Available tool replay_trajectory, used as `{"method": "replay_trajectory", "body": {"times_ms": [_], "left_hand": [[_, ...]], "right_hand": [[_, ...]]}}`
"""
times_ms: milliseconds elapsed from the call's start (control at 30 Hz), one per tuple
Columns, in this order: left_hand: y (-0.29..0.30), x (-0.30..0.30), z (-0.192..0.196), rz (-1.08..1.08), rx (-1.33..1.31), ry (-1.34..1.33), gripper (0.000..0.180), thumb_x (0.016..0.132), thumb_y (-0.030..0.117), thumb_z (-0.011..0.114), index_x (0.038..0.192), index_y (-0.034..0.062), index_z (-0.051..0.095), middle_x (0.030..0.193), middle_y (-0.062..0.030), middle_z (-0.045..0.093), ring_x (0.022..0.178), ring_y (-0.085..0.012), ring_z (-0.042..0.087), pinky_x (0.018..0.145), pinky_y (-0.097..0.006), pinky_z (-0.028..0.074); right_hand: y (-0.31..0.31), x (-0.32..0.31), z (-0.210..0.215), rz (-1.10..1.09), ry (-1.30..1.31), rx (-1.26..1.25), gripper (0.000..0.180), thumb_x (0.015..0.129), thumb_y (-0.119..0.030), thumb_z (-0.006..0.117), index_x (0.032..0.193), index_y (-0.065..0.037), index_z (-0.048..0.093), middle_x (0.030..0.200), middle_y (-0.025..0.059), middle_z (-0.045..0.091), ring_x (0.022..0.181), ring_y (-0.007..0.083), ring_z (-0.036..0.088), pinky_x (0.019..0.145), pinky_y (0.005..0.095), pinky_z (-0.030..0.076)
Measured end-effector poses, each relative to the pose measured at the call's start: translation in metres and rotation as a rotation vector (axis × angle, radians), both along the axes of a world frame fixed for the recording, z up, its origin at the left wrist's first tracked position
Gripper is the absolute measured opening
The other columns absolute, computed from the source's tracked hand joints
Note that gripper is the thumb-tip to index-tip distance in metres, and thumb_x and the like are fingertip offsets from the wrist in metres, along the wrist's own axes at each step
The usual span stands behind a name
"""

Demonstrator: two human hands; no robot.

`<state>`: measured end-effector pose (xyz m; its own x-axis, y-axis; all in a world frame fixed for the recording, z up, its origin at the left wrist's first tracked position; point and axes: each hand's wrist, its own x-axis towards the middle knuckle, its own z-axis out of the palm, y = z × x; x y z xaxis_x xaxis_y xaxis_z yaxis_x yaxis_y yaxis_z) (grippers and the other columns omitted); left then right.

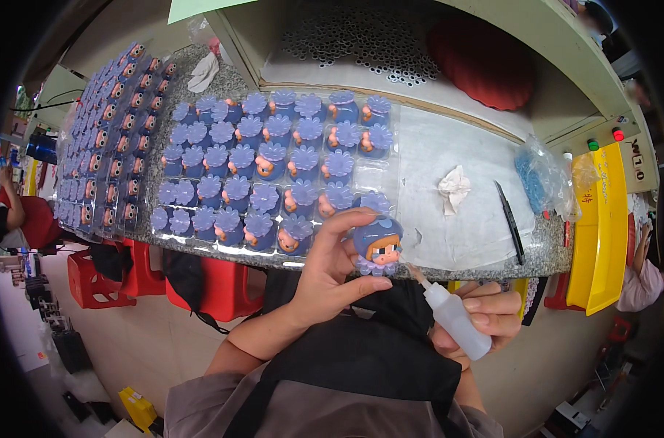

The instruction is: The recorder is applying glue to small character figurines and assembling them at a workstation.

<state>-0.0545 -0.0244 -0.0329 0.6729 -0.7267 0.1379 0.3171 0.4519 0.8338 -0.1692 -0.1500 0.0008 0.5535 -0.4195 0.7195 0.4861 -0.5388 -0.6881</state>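
At the near edge of a speckled stone worktop (pixel 547 241), just off its rim and above the person's lap: one blue toy head (pixel 377 244) with orange face and flower-shaped frill, pinched between thumb and fingers of the left hand (pixel 330 274), the other fingers loosely curled. Right hand (pixel 485 312): closed around a small white squeeze bottle (pixel 455 318), its thin nozzle tilted up and touching, or all but touching, the underside of the toy head. On the worktop's left and middle portion: a clear plastic tray (pixel 379 175) holding rows of like blue heads (pixel 273 160), purple frills uppermost; some pockets along its right side and near-right corner stand open. Beyond the left end: a second tray of blue figures (pixel 105 139) tilted up, faces showing. On the right portion: a white sheet (pixel 449 146) bearing a crumpled white tissue (pixel 454 187) and black tweezers (pixel 509 221) lying lengthwise near the front edge. Toward the right end: a clear bag of blue pieces (pixel 538 175), and a yellow bin (pixel 602 226) hanging past the worktop's end. At the back edge: a cream cabinet opening containing a perforated panel (pixel 361 36) and a red cushion (pixel 482 58). Under the worktop: red plastic stools (pixel 91 281) on a pale floor. Another person sits at the far left; another's arm shows at far right.
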Motion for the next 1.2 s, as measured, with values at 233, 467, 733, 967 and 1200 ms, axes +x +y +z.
{"method": "replay_trajectory", "body": {"times_ms": [233, 467, 733, 967, 1200], "left_hand": [[-0.001, 0.002, 0.000, 0.010, -0.018, -0.116, 0.063, 0.066, -0.009, 0.066, 0.119, 0.0033, 0.034, 0.120, -0.0095, 0.030, 0.109, -0.0203, 0.043, 0.088, -0.032, 0.043], [-0.001, 0.002, -0.001, 0.008, -0.014, -0.103, 0.063, 0.066, -0.008, 0.066, 0.119, 0.0032, 0.034, 0.120, -0.0095, 0.030, 0.110, -0.0205, 0.043, 0.088, -0.033, 0.043], [0.001, 0.010, 0.000, 0.100, 0.036, -0.001, 0.069, 0.065, -0.003, 0.068, 0.122, 0.0058, 0.030, 0.120, -0.0112, 0.036, 0.099, -0.0300, 0.053, 0.086, -0.038, 0.044], [0.008, 0.014, 0.005, 0.174, 0.035, 0.038, 0.071, 0.065, 0.001, 0.070, 0.123, 0.0063, 0.031, 0.114, -0.0101, 0.041, 0.097, -0.0305, 0.054, 0.085, -0.038, 0.043], [0.014, 0.017, 0.007, 0.177, 0.064, 0.060, 0.071, 0.064, 0.002, 0.071, 0.123, 0.0063, 0.031, 0.113, -0.0097, 0.043, 0.097, -0.0300, 0.054, 0.086, -0.038, 0.042]], "right_hand": [[-0.006, -0.001, 0.004, 0.114, 0.075, -0.083, 0.047, 0.066, -0.022, 0.075, 0.096, -0.009, 0.041, 0.086, 0.0070, 0.043, 0.059, 0.0152, 0.046, 0.051, 0.0238, 0.044], [-0.008, 0.004, -0.009, 0.115, -0.014, -0.060, 0.047, 0.064, -0.020, 0.077, 0.094, -0.009, 0.042, 0.086, 0.0068, 0.044, 0.059, 0.0145, 0.046, 0.048, 0.0237, 0.042], [-0.034, 0.015, -0.004, -0.076, 0.045, 0.152, 0.043, 0.065, -0.009, 0.074, 0.089, -0.007, 0.038, 0.087, 0.0092, 0.048, 0.064, 0.0141, 0.051, 0.055, 0.0238, 0.048], [-0.132, 0.134, -0.038, 0.116, 0.495, 0.347, 0.024, 0.074, 0.002, 0.055, 0.096, -0.002, 0.047, 0.086, 0.0068, 0.050, 0.073, 0.0139, 0.056, 0.056, 0.0251, 0.050], [-0.161, 0.228, -0.082, -0.335, 0.539, -0.468, 0.021, 0.068, -0.010, 0.064, 0.087, -0.002, 0.058, 0.081, 0.0153, 0.059, 0.072, 0.0308, 0.057, 0.063, 0.0375, 0.047]]}}
